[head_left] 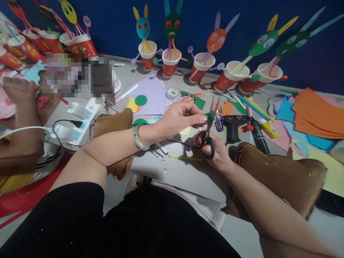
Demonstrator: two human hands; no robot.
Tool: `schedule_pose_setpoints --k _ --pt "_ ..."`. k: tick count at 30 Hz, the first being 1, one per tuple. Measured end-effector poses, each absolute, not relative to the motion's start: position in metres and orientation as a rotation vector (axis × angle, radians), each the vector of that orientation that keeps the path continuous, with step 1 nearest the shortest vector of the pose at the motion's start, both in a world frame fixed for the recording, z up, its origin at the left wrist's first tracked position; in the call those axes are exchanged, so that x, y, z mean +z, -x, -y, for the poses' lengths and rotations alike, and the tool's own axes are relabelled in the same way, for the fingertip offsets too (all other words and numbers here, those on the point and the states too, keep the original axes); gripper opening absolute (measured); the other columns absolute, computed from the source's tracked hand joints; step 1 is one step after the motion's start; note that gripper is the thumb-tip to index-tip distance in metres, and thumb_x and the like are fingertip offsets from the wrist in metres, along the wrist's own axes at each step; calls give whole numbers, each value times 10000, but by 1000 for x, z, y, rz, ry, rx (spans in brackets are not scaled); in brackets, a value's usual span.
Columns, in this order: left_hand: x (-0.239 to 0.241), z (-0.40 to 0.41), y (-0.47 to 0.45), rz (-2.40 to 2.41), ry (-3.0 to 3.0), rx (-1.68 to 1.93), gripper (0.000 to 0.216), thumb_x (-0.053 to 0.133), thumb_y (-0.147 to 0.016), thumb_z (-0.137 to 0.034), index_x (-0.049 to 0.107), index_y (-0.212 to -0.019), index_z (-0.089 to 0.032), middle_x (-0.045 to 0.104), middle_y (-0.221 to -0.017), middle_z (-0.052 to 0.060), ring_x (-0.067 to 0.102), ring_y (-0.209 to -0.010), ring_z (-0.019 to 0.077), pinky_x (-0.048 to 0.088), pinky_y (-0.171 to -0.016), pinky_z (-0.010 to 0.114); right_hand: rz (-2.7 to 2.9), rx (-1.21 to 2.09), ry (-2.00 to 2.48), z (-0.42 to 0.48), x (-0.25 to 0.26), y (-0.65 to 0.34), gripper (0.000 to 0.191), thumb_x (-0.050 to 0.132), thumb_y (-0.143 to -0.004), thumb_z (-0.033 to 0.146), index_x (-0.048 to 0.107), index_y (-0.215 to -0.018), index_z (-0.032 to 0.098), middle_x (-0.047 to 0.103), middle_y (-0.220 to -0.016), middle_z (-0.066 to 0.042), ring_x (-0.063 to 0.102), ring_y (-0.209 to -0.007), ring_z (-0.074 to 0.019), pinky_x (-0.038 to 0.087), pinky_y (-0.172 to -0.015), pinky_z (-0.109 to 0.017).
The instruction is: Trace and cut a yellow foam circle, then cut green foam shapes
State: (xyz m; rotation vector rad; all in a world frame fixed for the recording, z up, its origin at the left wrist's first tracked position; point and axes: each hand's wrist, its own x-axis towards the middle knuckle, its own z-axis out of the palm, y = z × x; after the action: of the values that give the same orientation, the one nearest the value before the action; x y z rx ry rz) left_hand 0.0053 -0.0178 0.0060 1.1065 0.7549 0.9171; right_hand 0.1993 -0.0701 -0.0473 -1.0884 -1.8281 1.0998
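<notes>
My right hand (217, 154) grips black-handled scissors (209, 134), blades open and pointing up. My left hand (178, 120), with a pale green bangle (138, 138) on the wrist, pinches a small green paper piece (208, 116) right at the blades. Both hands hover over the grey floor (182, 172) in front of my knees. Below them lie a thin yellow strip (184, 157) and scraps of paper.
Red paper cups with bunny-faced paper figures (172, 53) line the blue wall. A black glue gun (233, 125), purple scissors (219, 120), a lilac sheet (153, 95), orange sheets (317, 111) and a power strip (80, 122) lie around. Another person's arm (21, 118) rests at the left.
</notes>
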Motion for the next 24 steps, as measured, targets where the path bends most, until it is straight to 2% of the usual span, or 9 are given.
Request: schedule_pose_setpoints --k 11,24 --pt "7 19 -4 -754 -1109 921 303 905 -781 -337 661 -722 -168 704 -700 -20 656 -711 84 554 -735 243 1817 1047 1085 70 -47 -198 728 533 -807 973 520 -716 250 565 -673 -37 514 -642 -211 439 -597 -388" --pt "4 15 -3 -747 -1158 922 276 896 -787 -325 674 -743 -167 706 -716 -11 661 -715 100 547 -738 261 1842 1059 1077 71 -49 -202 712 542 -814 964 527 -741 256 565 -702 -37 539 -708 -229 418 -616 -381"
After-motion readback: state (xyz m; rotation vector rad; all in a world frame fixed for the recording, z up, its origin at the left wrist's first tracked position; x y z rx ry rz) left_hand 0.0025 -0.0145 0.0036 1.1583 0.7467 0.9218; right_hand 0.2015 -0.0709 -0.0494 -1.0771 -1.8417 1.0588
